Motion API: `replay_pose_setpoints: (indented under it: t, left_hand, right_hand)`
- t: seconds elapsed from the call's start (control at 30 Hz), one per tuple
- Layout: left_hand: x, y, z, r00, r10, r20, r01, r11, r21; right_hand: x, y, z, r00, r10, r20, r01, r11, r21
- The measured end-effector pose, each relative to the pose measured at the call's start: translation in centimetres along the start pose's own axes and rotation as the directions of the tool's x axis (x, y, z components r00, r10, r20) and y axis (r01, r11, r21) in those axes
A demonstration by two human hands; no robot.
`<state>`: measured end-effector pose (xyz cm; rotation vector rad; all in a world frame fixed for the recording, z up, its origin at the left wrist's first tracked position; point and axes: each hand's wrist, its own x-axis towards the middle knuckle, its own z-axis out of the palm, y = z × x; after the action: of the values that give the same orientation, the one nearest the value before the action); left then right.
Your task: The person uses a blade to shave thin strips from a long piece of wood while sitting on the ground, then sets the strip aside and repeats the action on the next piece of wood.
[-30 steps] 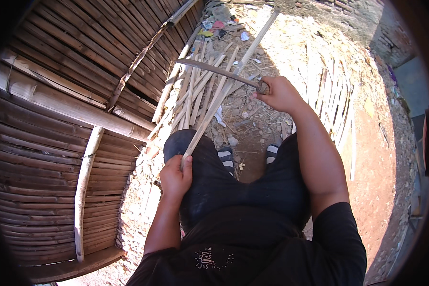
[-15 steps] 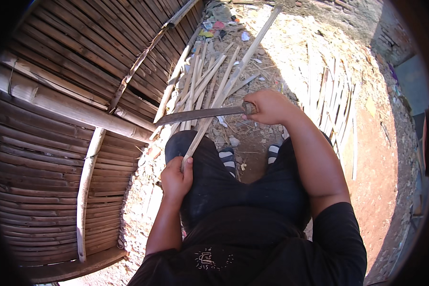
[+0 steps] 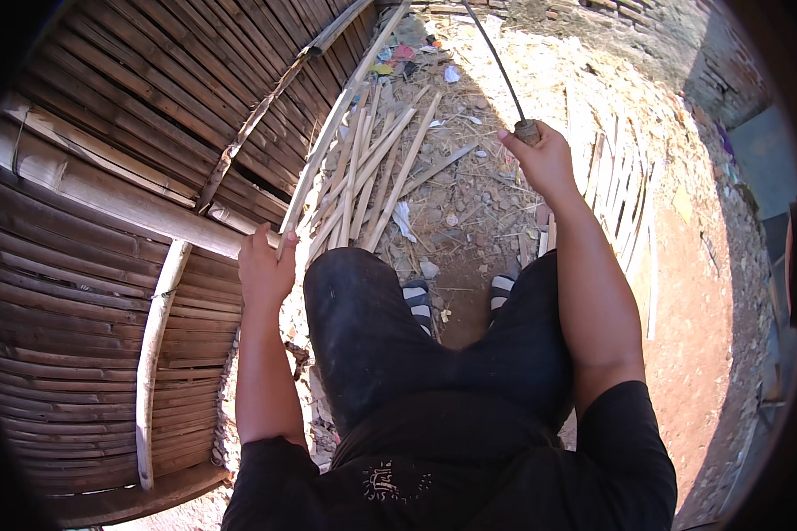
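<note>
My left hand is closed round the near end of a long, pale bamboo strip. The strip slants away beside the woven wall, its far end at the top edge of the picture. In my right hand is the short wooden handle of a machete, held above the ground ahead of my right knee. Its dark blade points away and shows almost edge-on, so it looks like a thin line. Between the two hands lies a pile of split bamboo strips on the ground.
A bamboo-slat wall with a thick horizontal pole stands close on my left. More thin strips lie in sunlight on the right. Scraps of litter and a brick wall are at the far side. My sandalled feet are below.
My left hand has swung the bamboo strip leftward, from over my knee to beside the wall. My right hand has risen slightly right, turning the machete from crosswise to pointing away.
</note>
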<state>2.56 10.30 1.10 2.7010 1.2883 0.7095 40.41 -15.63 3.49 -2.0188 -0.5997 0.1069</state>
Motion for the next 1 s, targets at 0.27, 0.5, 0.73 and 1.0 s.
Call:
replay_pose_setpoints:
  t: [0.27,0.5,0.73,1.0]
  left_hand:
    - [0.6,-0.9,1.4,0.997,-0.075,0.023,0.078,0.947,-0.312]
    - [-8.6,-11.2,7.4,0.917,-0.353,0.186,0.398,0.767,-0.504]
    - [-8.5,-11.7,9.1,0.885,-0.4,0.239,0.456,0.635,-0.624]
    - [-6.1,-9.1,7.8,0.915,-0.332,0.23,0.398,0.643,-0.654]
  right_hand:
    - [-0.4,-1.7,-3.3,0.993,0.023,-0.113,-0.009,0.993,0.12]
    - [-1.4,4.1,-11.3,0.964,0.144,-0.222,-0.1,0.975,0.197]
    - [-11.5,32.0,-9.4,0.851,0.458,-0.257,-0.464,0.885,0.044]
    - [-21.5,35.7,-1.0,0.724,0.664,-0.187,-0.685,0.659,-0.311]
